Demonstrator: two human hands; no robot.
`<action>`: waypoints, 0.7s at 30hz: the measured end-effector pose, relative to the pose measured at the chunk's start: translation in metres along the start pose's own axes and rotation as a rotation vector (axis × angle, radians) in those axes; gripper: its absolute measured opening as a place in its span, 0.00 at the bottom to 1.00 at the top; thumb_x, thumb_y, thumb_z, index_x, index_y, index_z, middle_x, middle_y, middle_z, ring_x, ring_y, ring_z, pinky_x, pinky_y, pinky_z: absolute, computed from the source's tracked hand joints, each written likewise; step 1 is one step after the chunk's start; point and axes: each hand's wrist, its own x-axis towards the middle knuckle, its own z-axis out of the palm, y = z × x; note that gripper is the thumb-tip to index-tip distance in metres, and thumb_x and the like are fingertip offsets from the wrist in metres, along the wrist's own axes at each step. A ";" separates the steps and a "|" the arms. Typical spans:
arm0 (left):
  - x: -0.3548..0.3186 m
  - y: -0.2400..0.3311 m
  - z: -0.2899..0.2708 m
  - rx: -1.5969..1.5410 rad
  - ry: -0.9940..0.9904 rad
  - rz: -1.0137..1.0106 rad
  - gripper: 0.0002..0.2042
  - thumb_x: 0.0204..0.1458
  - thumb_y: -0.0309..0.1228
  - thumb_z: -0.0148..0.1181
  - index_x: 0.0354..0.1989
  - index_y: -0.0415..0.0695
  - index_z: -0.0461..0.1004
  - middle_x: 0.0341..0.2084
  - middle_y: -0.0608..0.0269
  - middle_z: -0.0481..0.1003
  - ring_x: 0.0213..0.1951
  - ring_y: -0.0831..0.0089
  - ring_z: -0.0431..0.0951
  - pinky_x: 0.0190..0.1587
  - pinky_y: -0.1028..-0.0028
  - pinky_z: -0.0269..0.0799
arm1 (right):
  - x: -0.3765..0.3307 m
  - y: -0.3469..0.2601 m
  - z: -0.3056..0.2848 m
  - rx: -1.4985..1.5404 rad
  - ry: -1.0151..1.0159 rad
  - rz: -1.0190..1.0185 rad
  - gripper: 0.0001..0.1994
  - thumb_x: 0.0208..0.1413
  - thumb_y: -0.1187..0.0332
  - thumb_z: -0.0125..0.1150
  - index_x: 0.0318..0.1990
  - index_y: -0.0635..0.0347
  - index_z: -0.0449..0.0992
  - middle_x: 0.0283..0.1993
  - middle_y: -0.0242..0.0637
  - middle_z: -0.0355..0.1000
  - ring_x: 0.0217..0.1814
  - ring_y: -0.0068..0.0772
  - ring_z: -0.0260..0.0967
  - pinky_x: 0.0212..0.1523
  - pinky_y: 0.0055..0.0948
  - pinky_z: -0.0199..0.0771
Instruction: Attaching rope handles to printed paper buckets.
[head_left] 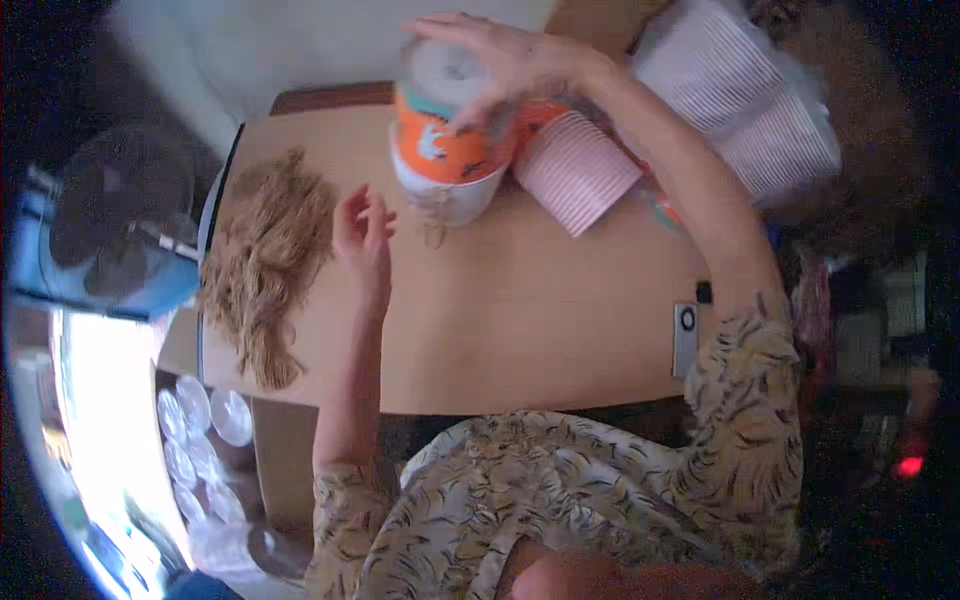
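At the far middle of the table, my right hand [500, 65] spans a blurred round tub [447, 72] with a pale top and teal band, its thumb and fingers on opposite sides. The tub sits on or just above an orange and white paper bucket [445, 150] with pale animal shapes; the exact contact is blurred. A thin loop of twine [435, 235] shows at the bucket's base. My left hand [362, 235] hovers left of the bucket, fingers loosely bent and apart, with nothing visible in it. Beside it lies a tangled heap of brown twine [265, 265].
A stack of pink-striped paper cups [578, 172] lies tilted right of the bucket. Plastic-wrapped striped cup stacks [740, 100] stand at the far right. A small pale device [685, 340] lies near the right edge. Clear plastic cups [205, 440] and a fan [120, 215] are at the left.
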 end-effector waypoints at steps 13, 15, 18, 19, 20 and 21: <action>-0.054 0.011 0.157 0.370 -0.613 0.731 0.13 0.48 0.26 0.65 0.43 0.40 0.79 0.47 0.51 0.77 0.50 0.53 0.77 0.51 0.62 0.74 | -0.265 -0.045 0.083 0.666 0.819 1.164 0.18 0.61 0.56 0.59 0.25 0.60 0.74 0.22 0.23 0.66 0.24 0.16 0.60 0.25 0.23 0.61; -0.053 0.000 0.192 0.368 -0.604 0.827 0.14 0.48 0.27 0.65 0.45 0.40 0.78 0.48 0.51 0.77 0.52 0.54 0.75 0.53 0.60 0.72 | -0.280 -0.033 0.121 0.924 0.976 1.125 0.15 0.62 0.56 0.59 0.33 0.60 0.76 0.29 0.22 0.69 0.28 0.15 0.63 0.28 0.21 0.65; -0.053 -0.003 0.204 0.410 -0.595 0.898 0.16 0.48 0.29 0.65 0.47 0.43 0.78 0.51 0.54 0.75 0.57 0.55 0.72 0.57 0.57 0.68 | -0.282 -0.033 0.140 1.147 1.022 1.068 0.16 0.63 0.57 0.58 0.47 0.61 0.76 0.36 0.25 0.73 0.34 0.18 0.71 0.34 0.21 0.74; -0.053 -0.003 0.201 0.477 -0.605 0.882 0.16 0.48 0.30 0.65 0.47 0.44 0.78 0.52 0.56 0.75 0.57 0.54 0.72 0.57 0.58 0.68 | -0.280 -0.030 0.149 1.111 1.064 1.035 0.16 0.63 0.58 0.58 0.47 0.62 0.76 0.37 0.26 0.74 0.35 0.19 0.72 0.35 0.21 0.75; -0.055 -0.002 0.201 0.537 -0.621 0.867 0.16 0.49 0.31 0.65 0.47 0.45 0.78 0.52 0.57 0.75 0.58 0.54 0.71 0.57 0.58 0.67 | -0.279 -0.030 0.154 1.069 1.112 1.005 0.15 0.64 0.58 0.57 0.46 0.62 0.76 0.37 0.27 0.74 0.36 0.19 0.73 0.36 0.21 0.75; -0.055 -0.001 0.202 0.541 -0.623 0.875 0.16 0.49 0.31 0.65 0.47 0.45 0.78 0.52 0.57 0.75 0.58 0.54 0.71 0.57 0.58 0.67 | -0.276 -0.031 0.160 1.070 1.198 0.915 0.15 0.64 0.59 0.56 0.45 0.62 0.76 0.37 0.28 0.74 0.34 0.19 0.73 0.35 0.21 0.75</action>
